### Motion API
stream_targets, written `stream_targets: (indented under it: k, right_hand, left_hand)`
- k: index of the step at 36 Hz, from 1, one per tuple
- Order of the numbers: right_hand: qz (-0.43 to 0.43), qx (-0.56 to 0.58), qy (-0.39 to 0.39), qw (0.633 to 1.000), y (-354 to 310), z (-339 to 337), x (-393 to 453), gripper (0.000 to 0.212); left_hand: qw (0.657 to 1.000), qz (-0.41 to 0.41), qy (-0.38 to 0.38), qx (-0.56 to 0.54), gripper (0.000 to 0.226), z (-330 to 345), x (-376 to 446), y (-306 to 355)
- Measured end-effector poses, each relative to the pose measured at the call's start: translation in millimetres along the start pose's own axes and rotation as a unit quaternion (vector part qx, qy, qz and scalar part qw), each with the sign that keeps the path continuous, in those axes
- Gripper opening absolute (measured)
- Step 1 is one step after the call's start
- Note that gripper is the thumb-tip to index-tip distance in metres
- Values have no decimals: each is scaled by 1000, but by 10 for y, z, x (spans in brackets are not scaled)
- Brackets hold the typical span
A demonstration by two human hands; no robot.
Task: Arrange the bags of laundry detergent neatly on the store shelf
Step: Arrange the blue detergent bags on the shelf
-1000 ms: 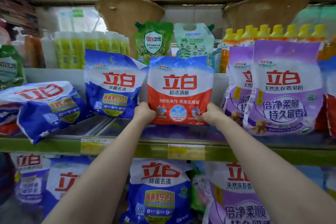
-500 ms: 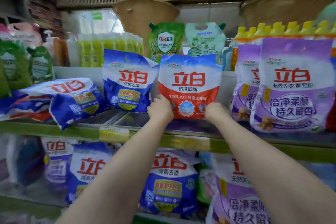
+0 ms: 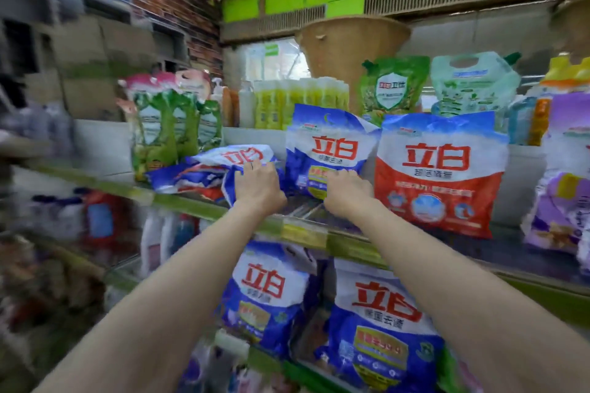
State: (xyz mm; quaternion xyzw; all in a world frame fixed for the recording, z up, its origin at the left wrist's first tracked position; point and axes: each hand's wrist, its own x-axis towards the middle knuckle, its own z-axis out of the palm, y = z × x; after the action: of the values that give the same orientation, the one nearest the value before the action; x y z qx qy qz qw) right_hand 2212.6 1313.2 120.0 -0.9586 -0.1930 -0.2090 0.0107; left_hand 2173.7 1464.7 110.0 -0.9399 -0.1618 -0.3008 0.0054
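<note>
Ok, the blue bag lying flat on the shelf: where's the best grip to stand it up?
Grip the toppled blue bag by its near end, where the left hand already lies, coming from the front. It lies flat, so lifting that end should tip it upright beside the standing blue bag.
</note>
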Motion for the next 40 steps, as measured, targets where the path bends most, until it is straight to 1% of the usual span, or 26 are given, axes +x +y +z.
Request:
stream_targets:
  k: [3, 6, 10, 12, 14, 16, 20, 23, 26, 29, 32, 34, 37, 40]
  right_hand:
    - [-52, 9, 23, 998, -351, 38, 102, 49]
    - [-89, 9, 26, 996, -641, 56, 174, 54]
    - [-115, 14, 36, 993, -894, 72, 269, 51]
    - [-122, 17, 34, 992, -963, 76, 316, 53]
    - [-129, 20, 32, 991, -1004, 86, 355, 52]
    - [-131, 22, 30, 991, -1020, 103, 383, 51]
    - [-131, 25, 28, 991, -980, 150, 426, 53]
    - [-144, 28, 6, 989, -889, 178, 452, 55]
    - [-159, 25, -21, 987, -762, 205, 495, 55]
    - [-148, 40, -34, 988, -617, 232, 512, 52]
    - [-133, 68, -45, 988, -505, 263, 522, 51]
    - [-119, 90, -50, 988, -468, 286, 531, 49]
    - [-104, 117, -54, 986, -473, 314, 554, 47]
    - [-89, 145, -57, 984, -505, 321, 586, 50]
  left_hand:
    - [998, -54, 1, 16, 61, -72, -52, -411]
    - [994, -110, -11, 20, 64, -93, -91, -760]
    - [986, -163, -30, 3, 64, -115, -106, -1052]
    - [982, -186, -37, -21, 63, -136, -75, -1114]
    - [977, -201, -39, -65, 62, -150, -19, -1135]
    - [975, -195, -47, -97, 60, -140, 53, -1124]
    - [974, -175, -82, -118, 47, -47, 175, -1028]
    - [969, -173, -115, -133, 55, 96, 261, -922]
    - [964, -172, -122, -160, 67, 238, 357, -832]
    - [950, -198, -93, -224, 67, 296, 441, -757]
    - [920, -241, -76, -299, 69, 335, 525, -714]
    - [906, -253, -75, -332, 72, 382, 559, -693]
    - [897, -249, -77, -357, 62, 413, 572, -657]
    - [873, -263, -53, -407, 43, 396, 592, -687]
